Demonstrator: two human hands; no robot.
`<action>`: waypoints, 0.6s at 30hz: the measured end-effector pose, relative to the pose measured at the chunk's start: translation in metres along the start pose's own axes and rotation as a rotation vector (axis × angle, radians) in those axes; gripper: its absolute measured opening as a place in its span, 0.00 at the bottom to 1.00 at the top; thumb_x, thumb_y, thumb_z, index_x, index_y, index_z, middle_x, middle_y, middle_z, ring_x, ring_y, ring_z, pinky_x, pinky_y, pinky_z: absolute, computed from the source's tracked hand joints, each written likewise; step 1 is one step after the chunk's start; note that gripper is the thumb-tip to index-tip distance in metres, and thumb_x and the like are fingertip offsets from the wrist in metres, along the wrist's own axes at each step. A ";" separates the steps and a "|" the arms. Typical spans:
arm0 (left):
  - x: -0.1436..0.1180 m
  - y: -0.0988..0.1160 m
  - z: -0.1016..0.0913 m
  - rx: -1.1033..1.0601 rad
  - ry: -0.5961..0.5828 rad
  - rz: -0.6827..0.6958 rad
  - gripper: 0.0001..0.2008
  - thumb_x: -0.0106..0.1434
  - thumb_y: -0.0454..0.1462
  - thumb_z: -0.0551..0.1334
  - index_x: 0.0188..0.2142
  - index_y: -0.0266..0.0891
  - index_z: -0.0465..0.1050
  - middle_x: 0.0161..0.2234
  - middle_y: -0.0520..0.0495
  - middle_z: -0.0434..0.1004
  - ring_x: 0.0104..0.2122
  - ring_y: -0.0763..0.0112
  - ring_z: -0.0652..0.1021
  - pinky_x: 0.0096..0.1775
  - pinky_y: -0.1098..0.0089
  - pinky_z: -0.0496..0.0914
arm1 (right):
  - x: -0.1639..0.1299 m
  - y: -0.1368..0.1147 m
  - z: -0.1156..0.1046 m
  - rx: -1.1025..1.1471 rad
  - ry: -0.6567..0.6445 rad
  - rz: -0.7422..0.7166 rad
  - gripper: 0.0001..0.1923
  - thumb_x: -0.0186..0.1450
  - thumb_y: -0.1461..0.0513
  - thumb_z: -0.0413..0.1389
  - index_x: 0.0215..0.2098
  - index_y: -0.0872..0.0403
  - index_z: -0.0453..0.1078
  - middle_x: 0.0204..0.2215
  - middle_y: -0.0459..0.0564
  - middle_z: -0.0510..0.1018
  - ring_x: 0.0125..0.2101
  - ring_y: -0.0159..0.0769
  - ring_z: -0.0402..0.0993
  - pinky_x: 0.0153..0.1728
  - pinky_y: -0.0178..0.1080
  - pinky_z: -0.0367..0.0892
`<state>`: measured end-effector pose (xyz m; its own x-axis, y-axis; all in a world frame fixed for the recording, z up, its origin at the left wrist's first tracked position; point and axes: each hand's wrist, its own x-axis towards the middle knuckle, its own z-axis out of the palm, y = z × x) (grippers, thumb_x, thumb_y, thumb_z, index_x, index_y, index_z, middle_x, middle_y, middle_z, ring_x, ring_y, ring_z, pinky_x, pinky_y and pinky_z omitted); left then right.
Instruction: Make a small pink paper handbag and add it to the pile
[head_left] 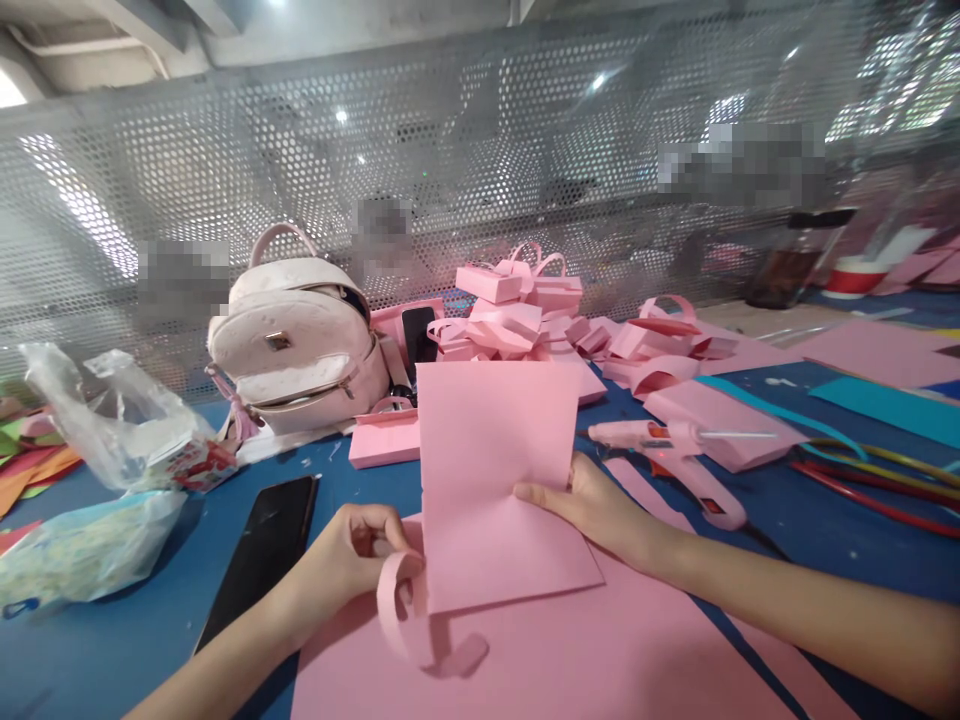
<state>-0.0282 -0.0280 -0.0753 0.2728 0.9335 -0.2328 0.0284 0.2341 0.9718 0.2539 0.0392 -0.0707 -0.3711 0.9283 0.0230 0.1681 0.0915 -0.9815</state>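
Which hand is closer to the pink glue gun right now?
Right. The right hand holds the upright pink sheet at its edge, just below and left of the glue gun. The left hand pinches a curled pink strip beyond the sheet's other side.

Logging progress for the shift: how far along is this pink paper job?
Done: a pile of finished pink boxes with looped handles sits behind. In hand: the right hand holds a pink sheet upright while the left hand pinches a curled pink strip. Left: the large flat sheet underneath remains unfolded.
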 end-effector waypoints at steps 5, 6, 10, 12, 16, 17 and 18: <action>0.000 0.000 0.004 0.025 -0.040 -0.007 0.17 0.49 0.44 0.77 0.25 0.35 0.76 0.22 0.48 0.79 0.18 0.75 0.75 0.22 0.77 0.70 | 0.000 0.000 0.000 0.000 0.020 -0.014 0.27 0.58 0.46 0.65 0.50 0.51 0.76 0.49 0.55 0.82 0.52 0.56 0.77 0.53 0.54 0.74; -0.001 0.000 0.004 0.034 -0.040 -0.005 0.17 0.49 0.44 0.77 0.25 0.35 0.75 0.22 0.49 0.79 0.18 0.77 0.74 0.21 0.77 0.69 | 0.000 0.000 0.000 0.002 0.021 -0.018 0.27 0.58 0.46 0.65 0.51 0.51 0.76 0.50 0.54 0.82 0.53 0.55 0.76 0.53 0.54 0.73; -0.001 -0.002 0.004 0.056 -0.009 -0.006 0.19 0.49 0.42 0.77 0.19 0.36 0.70 0.16 0.53 0.73 0.13 0.80 0.70 0.18 0.79 0.64 | 0.000 0.001 0.000 0.011 0.009 -0.045 0.28 0.58 0.46 0.65 0.52 0.52 0.75 0.51 0.54 0.82 0.54 0.55 0.76 0.53 0.54 0.73; -0.001 -0.002 0.003 0.054 0.003 -0.003 0.19 0.48 0.42 0.77 0.19 0.36 0.70 0.14 0.54 0.71 0.12 0.79 0.69 0.17 0.78 0.65 | 0.000 0.001 0.000 0.010 0.004 -0.055 0.27 0.59 0.47 0.65 0.52 0.52 0.75 0.51 0.54 0.82 0.54 0.54 0.76 0.53 0.53 0.73; 0.001 -0.002 0.002 0.025 0.024 0.018 0.19 0.48 0.44 0.77 0.20 0.36 0.71 0.18 0.50 0.76 0.15 0.78 0.71 0.20 0.77 0.67 | 0.001 0.002 -0.001 0.012 0.011 -0.027 0.25 0.60 0.48 0.64 0.51 0.52 0.75 0.50 0.53 0.82 0.52 0.53 0.77 0.51 0.52 0.75; 0.000 -0.001 0.003 0.017 0.025 0.018 0.19 0.49 0.44 0.77 0.20 0.36 0.72 0.19 0.49 0.77 0.16 0.78 0.72 0.20 0.77 0.67 | 0.001 0.002 -0.001 0.008 0.018 -0.025 0.25 0.61 0.48 0.64 0.51 0.52 0.76 0.50 0.54 0.82 0.51 0.54 0.78 0.51 0.52 0.75; 0.000 0.000 0.004 0.012 0.024 0.015 0.18 0.50 0.44 0.77 0.21 0.36 0.72 0.20 0.49 0.78 0.16 0.78 0.72 0.20 0.78 0.66 | 0.001 0.002 -0.001 0.002 0.024 -0.029 0.25 0.61 0.48 0.64 0.50 0.52 0.76 0.49 0.54 0.82 0.51 0.54 0.78 0.51 0.53 0.75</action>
<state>-0.0246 -0.0287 -0.0751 0.2506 0.9431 -0.2186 0.0363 0.2164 0.9756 0.2551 0.0405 -0.0721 -0.3538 0.9337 0.0561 0.1559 0.1180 -0.9807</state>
